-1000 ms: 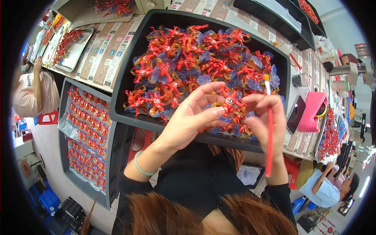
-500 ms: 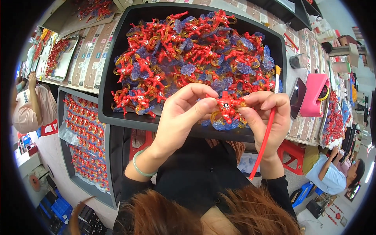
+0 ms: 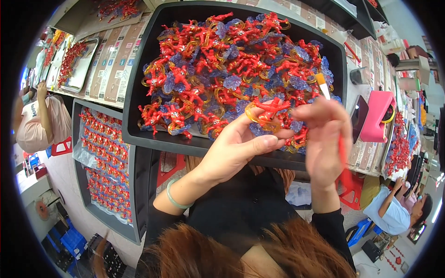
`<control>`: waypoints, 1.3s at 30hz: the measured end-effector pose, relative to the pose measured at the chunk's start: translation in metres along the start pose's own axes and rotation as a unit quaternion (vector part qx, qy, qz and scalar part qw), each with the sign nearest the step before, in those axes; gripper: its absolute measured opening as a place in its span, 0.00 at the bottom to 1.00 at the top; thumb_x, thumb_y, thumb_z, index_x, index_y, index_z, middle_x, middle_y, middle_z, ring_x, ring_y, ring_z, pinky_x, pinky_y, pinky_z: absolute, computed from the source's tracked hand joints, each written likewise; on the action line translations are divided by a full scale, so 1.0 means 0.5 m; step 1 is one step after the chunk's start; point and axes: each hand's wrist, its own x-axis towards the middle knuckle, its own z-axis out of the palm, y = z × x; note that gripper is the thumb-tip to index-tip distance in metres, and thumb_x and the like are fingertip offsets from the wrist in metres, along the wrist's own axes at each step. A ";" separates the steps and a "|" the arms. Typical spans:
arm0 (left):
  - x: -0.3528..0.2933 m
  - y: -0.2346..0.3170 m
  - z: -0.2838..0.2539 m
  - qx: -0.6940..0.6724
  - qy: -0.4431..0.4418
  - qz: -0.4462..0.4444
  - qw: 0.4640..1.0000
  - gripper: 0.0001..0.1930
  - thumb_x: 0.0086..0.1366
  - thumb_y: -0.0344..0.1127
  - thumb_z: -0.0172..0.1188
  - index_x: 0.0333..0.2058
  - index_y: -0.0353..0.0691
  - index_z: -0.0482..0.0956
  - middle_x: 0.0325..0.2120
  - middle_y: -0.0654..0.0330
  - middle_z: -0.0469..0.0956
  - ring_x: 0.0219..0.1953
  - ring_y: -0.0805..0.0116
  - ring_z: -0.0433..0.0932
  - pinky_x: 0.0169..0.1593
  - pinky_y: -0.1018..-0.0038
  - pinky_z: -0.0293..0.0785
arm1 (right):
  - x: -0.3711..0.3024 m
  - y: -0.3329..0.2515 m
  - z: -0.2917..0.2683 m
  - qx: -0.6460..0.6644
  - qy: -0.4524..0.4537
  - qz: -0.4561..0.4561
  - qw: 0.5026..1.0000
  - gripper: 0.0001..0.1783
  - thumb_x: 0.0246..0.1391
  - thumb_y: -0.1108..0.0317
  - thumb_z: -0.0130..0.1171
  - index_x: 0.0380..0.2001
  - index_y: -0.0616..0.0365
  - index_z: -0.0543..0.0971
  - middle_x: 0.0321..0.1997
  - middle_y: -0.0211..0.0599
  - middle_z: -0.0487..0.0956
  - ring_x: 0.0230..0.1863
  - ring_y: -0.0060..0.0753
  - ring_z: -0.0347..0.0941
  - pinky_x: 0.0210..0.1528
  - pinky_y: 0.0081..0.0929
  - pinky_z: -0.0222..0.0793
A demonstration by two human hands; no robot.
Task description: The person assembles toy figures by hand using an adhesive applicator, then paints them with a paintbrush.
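A small red figurine [image 3: 274, 106] with a translucent yellow swirl is held in my left hand [image 3: 234, 150], between the thumb and fingers, over the near edge of a black bin. My right hand [image 3: 324, 143], smeared by motion, is just right of it and holds a paintbrush [image 3: 323, 86]. The brush's pale bristles point away from me and up, while its red handle runs down behind the palm. Under and beyond both hands, the black bin [image 3: 185, 147] is heaped with similar red figurines [image 3: 245, 65] and clear blue bases [image 3: 232, 82].
At lower left, a grey crate [image 3: 136, 194] holds rows of figurines. Right of the bin are a dark phone [image 3: 359, 116], a pink holder [image 3: 378, 116] and a cup [image 3: 359, 75]. Other people sit at far left [image 3: 44, 120] and far right [image 3: 394, 208]. Red stools [image 3: 351, 194] stand below.
The figurine has tipped over and is now in my left hand alone. My right hand has come off it, and the brush has turned so its bristles sit further left.
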 end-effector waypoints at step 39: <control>0.033 0.032 -0.004 0.305 0.102 0.138 0.937 0.08 0.55 0.28 0.55 0.33 0.33 0.73 0.25 0.66 0.74 0.27 0.84 0.68 0.32 0.87 0.64 | 0.014 0.005 -0.056 -0.367 -0.215 -0.297 0.855 0.14 0.27 0.79 0.60 0.21 0.58 0.68 0.26 0.40 0.73 0.30 0.40 0.69 0.31 0.31 0.66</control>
